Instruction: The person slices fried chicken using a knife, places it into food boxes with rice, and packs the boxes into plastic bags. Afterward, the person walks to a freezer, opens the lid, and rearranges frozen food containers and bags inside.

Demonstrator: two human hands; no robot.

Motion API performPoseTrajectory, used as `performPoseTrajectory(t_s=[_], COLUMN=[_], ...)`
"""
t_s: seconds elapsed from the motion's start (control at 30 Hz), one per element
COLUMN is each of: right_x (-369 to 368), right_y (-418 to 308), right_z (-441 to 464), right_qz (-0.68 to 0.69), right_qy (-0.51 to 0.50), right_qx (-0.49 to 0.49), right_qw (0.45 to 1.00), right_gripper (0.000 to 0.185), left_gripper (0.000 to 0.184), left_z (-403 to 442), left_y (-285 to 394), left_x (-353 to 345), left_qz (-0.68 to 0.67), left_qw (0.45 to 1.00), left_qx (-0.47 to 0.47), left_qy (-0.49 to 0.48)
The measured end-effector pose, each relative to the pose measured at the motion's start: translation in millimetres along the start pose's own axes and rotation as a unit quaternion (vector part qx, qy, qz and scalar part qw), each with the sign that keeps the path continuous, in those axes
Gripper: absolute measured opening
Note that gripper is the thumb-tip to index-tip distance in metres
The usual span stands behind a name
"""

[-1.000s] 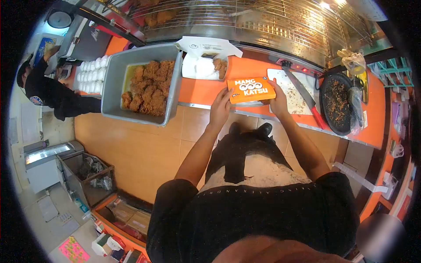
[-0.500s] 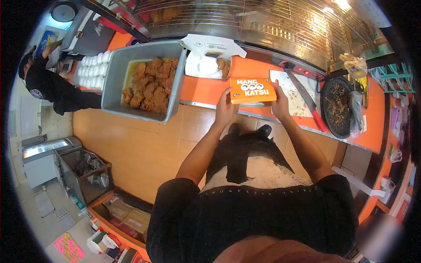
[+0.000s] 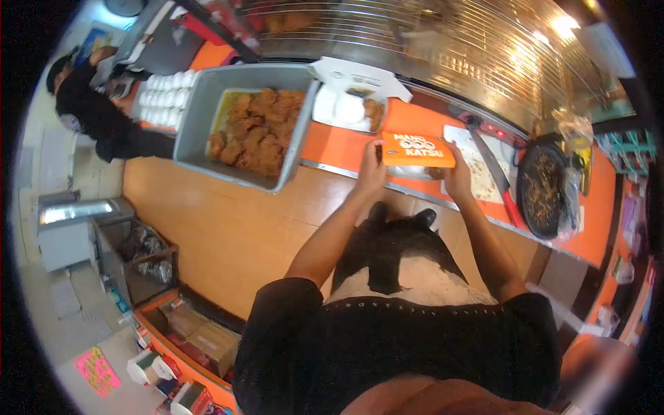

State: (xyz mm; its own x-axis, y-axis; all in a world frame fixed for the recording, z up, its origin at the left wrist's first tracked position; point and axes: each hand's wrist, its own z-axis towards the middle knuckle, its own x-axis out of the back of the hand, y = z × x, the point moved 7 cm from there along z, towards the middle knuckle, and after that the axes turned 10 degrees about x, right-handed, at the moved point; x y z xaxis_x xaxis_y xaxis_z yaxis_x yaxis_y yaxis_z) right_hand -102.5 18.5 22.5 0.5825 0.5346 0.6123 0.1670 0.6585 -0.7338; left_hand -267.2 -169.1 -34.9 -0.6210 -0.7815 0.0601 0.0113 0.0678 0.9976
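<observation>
In both hands is an orange takeaway box printed "MANG KATSU", over the counter's front edge. My left hand grips its left side, and my right hand is closed on the right side. Below the lettered panel's near edge show something white and a bit of brown, which look like the box's contents. Just beyond, to the left, stands an open white box with a white rounded mound and a piece of fried chicken inside.
A grey tub of fried chicken pieces stands left. Right are a cutting board with a red-handled knife and a black pan of crumbs. White wrapped bundles and another person are far left. A wire-racked display case stands behind.
The box has tilted in my hands, and white and brown now show below its near edge. The view has shifted, so the counter items appear further right.
</observation>
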Motion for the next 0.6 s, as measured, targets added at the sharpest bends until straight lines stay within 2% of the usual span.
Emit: performPoseTrajectory(t_s=[0.07,0.1,0.13,0.2,0.23,0.33,0.4,0.43,0.47,0.5,0.6], right_x=[-1.0,-2.8,-3.5,-4.7,-4.6,-3.3,-8.0,-9.0,-11.5,-8.0,-9.4], right_y=[-17.1,-20.1,-18.3,-17.6,-22.6,-12.6,7.0,12.3,17.6,0.2,2.3], right_z=[0.7,1.0,0.8,1.3,3.2,0.2,-4.0,-2.0,-4.1,-1.2,-0.7], right_qz=[0.157,0.206,0.192,0.144,0.110,0.088,0.095,0.051,0.055,0.121,0.153], right_qy=[-0.032,-0.021,-0.019,-0.019,-0.019,-0.021,-0.022,-0.018,-0.019,-0.023,-0.026], right_qx=[-0.050,-0.080,-0.068,-0.022,0.010,-0.033,-0.026,-0.014,-0.008,-0.075,-0.094], right_qw=[0.986,0.975,0.979,0.989,0.994,0.995,0.995,0.998,0.998,0.990,0.983], right_gripper=[0.052,0.051,0.051,0.051,0.050,0.048,0.045,0.043,0.043,0.043,0.041], left_gripper=[0.028,0.025,0.023,0.024,0.024,0.023,0.022,0.022,0.022,0.022,0.022], left_z=[5.7,6.3,7.0,11.3,11.6,12.2,10.6,10.6,10.7,12.3,15.9], left_y=[2.3,8.9,14.2,6.0,6.6,13.7,20.7,24.0,25.5,23.7,24.5], left_x=[1.5,3.8,4.5,2.2,2.6,2.8,2.7,2.3,2.7,1.3,2.7], left_qz=[0.041,0.083,0.125,0.073,0.079,0.097,0.085,0.101,0.104,0.097,0.082], left_qw=[0.998,0.996,0.991,0.996,0.995,0.993,0.995,0.994,0.994,0.995,0.996], left_qx=[0.037,0.005,-0.025,0.024,0.020,-0.004,0.020,0.005,0.002,-0.001,0.011], left_qy=[0.028,0.039,0.050,0.039,0.052,0.061,0.047,0.039,0.044,0.038,0.030])
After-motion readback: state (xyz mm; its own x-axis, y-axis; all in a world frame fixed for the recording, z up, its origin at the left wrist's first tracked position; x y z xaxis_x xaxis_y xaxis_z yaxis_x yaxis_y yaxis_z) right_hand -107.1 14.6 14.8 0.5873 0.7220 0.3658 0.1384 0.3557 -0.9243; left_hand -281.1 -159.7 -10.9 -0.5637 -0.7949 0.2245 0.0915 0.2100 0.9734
